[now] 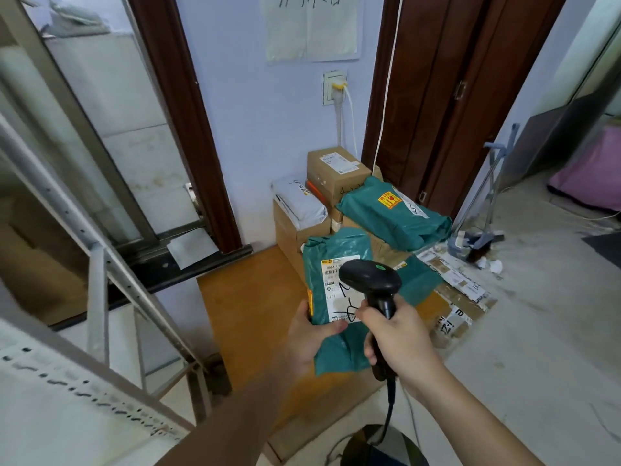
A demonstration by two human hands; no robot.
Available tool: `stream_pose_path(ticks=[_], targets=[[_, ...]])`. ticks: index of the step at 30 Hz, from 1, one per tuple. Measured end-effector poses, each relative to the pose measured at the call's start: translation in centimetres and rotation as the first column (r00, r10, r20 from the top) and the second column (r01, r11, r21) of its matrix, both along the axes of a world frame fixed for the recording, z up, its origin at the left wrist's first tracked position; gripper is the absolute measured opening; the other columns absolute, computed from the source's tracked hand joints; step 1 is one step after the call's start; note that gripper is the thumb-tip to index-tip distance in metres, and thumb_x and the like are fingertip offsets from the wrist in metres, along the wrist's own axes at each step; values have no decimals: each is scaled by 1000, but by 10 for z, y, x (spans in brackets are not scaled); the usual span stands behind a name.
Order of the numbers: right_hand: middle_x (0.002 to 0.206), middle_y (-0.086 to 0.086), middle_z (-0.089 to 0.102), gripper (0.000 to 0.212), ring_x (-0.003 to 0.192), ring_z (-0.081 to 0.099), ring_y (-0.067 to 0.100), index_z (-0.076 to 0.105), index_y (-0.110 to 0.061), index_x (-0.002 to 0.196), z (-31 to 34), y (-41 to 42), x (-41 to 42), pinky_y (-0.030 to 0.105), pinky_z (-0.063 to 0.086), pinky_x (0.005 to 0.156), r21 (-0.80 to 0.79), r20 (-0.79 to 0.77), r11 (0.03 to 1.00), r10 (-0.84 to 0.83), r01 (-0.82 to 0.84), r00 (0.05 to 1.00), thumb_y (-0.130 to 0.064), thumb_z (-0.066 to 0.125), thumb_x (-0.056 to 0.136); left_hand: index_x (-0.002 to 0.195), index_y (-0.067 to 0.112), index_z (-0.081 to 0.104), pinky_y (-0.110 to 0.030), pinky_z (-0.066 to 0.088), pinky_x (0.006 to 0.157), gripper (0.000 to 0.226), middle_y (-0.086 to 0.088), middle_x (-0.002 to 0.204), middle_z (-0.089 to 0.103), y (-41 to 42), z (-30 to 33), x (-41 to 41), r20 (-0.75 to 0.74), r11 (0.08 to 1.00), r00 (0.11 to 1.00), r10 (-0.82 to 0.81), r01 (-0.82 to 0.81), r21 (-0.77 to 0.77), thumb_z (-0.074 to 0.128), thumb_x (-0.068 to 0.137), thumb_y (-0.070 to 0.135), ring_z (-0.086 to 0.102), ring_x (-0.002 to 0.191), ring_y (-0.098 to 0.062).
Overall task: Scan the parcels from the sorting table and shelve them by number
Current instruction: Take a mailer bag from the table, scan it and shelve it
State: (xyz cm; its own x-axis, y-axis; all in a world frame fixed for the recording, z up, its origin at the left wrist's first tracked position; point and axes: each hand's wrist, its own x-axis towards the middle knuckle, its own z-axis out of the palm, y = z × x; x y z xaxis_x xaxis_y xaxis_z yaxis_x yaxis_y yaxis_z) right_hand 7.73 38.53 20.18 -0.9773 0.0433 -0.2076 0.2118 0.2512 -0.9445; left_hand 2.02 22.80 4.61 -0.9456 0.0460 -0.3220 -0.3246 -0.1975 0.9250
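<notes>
My left hand (311,334) grips a green plastic mailer parcel (331,264) from below, thumb on its lower edge. The parcel's white shipping label (331,290), with a barcode and handwritten black marks, faces me. My right hand (400,338) holds a black barcode scanner (369,280) by its handle, the scanner head over the label's right side. The scanner's cable (389,412) hangs down from the handle.
More parcels are piled against the wall: a cardboard box (336,169), a grey mailer (299,203), another green mailer (393,213). Flattened cardboard (453,297) lies on the floor. A grey metal shelf frame (100,264) stands at left. A broom and dustpan (477,237) lean at right.
</notes>
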Motion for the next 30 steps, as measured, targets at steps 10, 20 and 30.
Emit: stream_pose_path(ticks=[10,20,30], targets=[[45,7,55,15,43,54,26,53,-10,81,-3,-56,71,36,47,51,58,46,997,55,-57,997,-15,61,93,130,18,60,-53,61,95,77,-7,119,78,-57,0,80,12,995,998,69,-70,71,100,64,15,76,108,-31],[49,10,58,9,45,55,24,58,-13,87,5,-96,151,36,49,52,48,33,991,124,-125,992,-19,62,93,129,21,61,-61,57,100,91,-7,119,78,-96,3,168,16,983,986,166,-167,70,107,51,31,75,110,-35],[49,5,53,7,40,53,18,55,-15,96,17,-104,186,30,45,46,105,-3,896,435,-432,901,-19,60,98,130,16,58,-50,62,93,82,-6,117,79,-118,19,237,21,929,933,359,-359,90,102,60,15,77,105,-30]])
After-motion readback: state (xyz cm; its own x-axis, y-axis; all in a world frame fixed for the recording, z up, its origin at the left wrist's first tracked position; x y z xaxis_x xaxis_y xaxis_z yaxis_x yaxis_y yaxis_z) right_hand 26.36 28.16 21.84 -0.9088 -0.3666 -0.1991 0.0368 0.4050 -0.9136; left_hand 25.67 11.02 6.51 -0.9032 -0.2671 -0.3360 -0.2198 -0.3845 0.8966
